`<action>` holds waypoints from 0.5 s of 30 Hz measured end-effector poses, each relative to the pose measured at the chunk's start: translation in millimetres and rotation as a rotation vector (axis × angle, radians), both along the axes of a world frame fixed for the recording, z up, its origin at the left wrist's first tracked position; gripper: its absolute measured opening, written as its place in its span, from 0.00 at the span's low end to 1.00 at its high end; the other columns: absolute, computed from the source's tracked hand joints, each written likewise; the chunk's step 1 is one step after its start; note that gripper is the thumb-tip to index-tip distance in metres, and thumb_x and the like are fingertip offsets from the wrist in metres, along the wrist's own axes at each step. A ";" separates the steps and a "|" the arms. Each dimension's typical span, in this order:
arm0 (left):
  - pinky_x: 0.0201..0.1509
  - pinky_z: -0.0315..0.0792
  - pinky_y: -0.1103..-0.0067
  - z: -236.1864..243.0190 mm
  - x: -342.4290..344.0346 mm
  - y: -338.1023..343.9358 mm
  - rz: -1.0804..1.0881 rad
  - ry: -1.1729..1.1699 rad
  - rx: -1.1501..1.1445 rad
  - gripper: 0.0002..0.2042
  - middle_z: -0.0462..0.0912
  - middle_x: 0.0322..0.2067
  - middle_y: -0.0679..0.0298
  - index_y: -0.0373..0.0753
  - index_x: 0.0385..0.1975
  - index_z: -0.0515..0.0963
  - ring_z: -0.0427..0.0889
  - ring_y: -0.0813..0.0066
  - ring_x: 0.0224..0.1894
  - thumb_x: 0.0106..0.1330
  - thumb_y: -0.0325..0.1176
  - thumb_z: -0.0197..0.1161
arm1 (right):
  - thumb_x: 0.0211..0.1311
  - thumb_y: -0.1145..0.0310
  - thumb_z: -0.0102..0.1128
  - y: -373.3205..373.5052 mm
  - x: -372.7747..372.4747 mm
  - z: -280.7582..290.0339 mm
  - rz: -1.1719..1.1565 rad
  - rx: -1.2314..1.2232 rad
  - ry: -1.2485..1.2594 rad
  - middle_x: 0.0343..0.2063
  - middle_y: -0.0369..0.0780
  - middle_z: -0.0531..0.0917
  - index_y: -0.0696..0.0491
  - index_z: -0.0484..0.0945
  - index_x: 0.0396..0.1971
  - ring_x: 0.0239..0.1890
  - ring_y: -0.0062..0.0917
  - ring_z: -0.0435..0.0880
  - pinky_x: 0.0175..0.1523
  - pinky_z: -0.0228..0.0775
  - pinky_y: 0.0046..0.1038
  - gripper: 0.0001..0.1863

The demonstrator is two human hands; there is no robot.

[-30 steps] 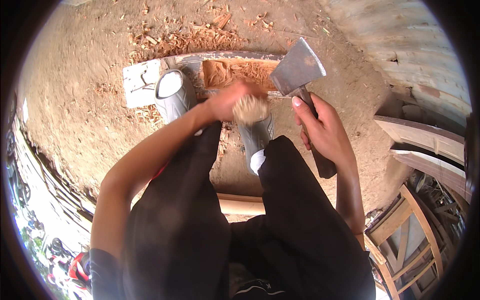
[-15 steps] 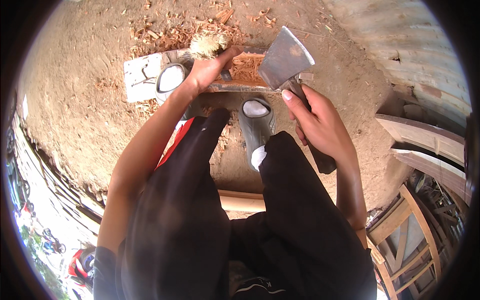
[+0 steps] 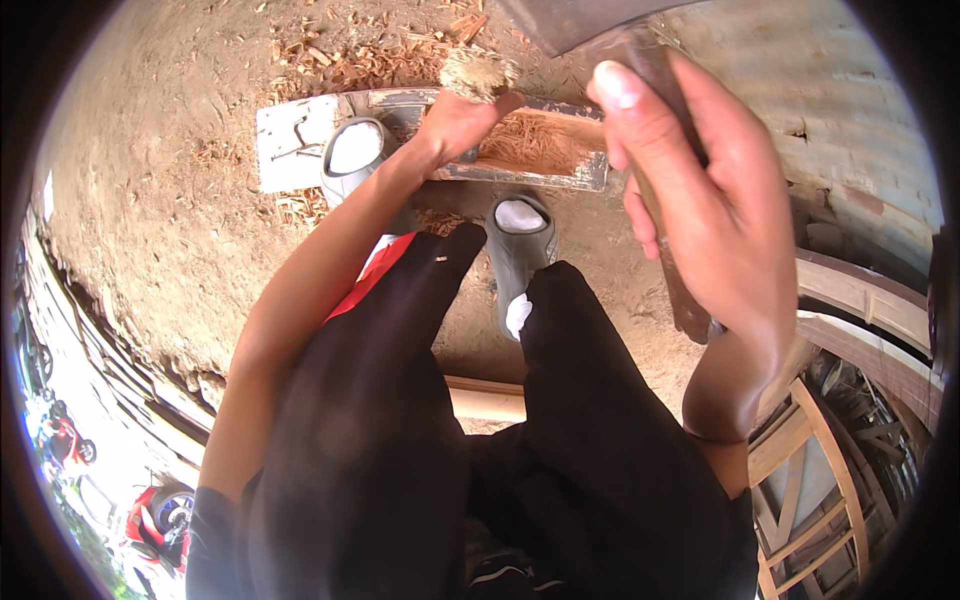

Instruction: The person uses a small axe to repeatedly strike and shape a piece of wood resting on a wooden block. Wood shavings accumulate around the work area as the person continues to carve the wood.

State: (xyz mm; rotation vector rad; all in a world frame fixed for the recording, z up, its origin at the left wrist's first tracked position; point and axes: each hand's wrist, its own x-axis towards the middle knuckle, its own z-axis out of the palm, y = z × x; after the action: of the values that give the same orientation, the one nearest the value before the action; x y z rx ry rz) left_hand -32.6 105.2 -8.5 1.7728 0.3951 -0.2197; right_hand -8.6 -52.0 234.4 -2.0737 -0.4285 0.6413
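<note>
My left hand (image 3: 455, 130) is closed round a chisel (image 3: 480, 74) whose handle end is frayed into pale fibres. Its blade goes down into the hollow of a long wooden block (image 3: 592, 172), though my fingers hide most of it. Loose wood shavings (image 3: 532, 150) lie in the hollow. Above the block's right side, my right hand (image 3: 705, 190) grips the dark wooden handle of a hatchet (image 3: 590, 18). The broad metal head is raised near the upper edge of the view, partly cut off and apart from the chisel.
My left shoe (image 3: 352, 150) rests on the block's left part; the right shoe (image 3: 522, 225) stands on the dirt floor nearer me. Wood chips (image 3: 370, 62) are scattered beyond the block. At right are a corrugated metal wall (image 3: 820, 110) and wooden frames (image 3: 850, 490).
My right hand has lifted the hatchet up and to the right, closer to the camera. My left hand stays on the chisel at the hollow; the view has shifted slightly.
</note>
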 end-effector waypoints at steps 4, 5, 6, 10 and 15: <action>0.57 0.74 0.70 22.3 6.4 -0.4 -0.004 0.048 -0.058 0.21 0.85 0.49 0.54 0.39 0.55 0.78 0.83 0.63 0.49 0.66 0.43 0.63 | 0.75 0.52 0.53 -3.9 8.8 2.1 0.035 0.025 0.023 0.25 0.33 0.73 0.60 0.78 0.46 0.17 0.12 0.66 0.20 0.57 0.18 0.22; 0.59 0.73 0.71 21.2 4.6 -0.1 -0.012 0.105 -0.074 0.19 0.84 0.51 0.55 0.38 0.55 0.77 0.81 0.63 0.51 0.68 0.40 0.60 | 0.75 0.52 0.53 -4.3 7.3 4.0 0.013 0.018 0.057 0.25 0.33 0.73 0.60 0.78 0.46 0.17 0.12 0.66 0.20 0.57 0.18 0.22; 0.60 0.72 0.72 19.1 5.7 -1.6 -0.044 0.021 -0.012 0.18 0.83 0.51 0.56 0.38 0.55 0.77 0.81 0.63 0.52 0.68 0.38 0.59 | 0.76 0.52 0.53 -2.2 6.0 6.9 -0.010 0.009 0.091 0.25 0.32 0.73 0.60 0.78 0.46 0.17 0.12 0.66 0.20 0.57 0.18 0.22; 0.64 0.70 0.72 16.9 10.9 -9.3 -0.089 -0.154 0.032 0.15 0.81 0.52 0.57 0.37 0.53 0.75 0.78 0.61 0.55 0.68 0.28 0.54 | 0.76 0.52 0.52 8.3 6.2 12.7 -0.089 -0.019 0.135 0.25 0.33 0.73 0.59 0.78 0.46 0.16 0.12 0.67 0.20 0.57 0.18 0.22; 0.63 0.71 0.69 37.5 7.9 -8.5 -0.090 -0.309 0.044 0.17 0.81 0.51 0.54 0.37 0.55 0.75 0.77 0.56 0.56 0.66 0.26 0.56 | 0.77 0.54 0.51 2.5 10.6 -73.1 0.064 -0.051 -0.076 0.23 0.32 0.74 0.57 0.75 0.42 0.15 0.13 0.69 0.19 0.62 0.21 0.18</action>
State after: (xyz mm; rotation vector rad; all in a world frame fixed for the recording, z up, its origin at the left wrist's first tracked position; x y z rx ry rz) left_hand -24.7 96.7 29.0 1.8340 0.0989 0.0020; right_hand 2.0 -49.4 161.3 -2.1452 -0.5289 0.6191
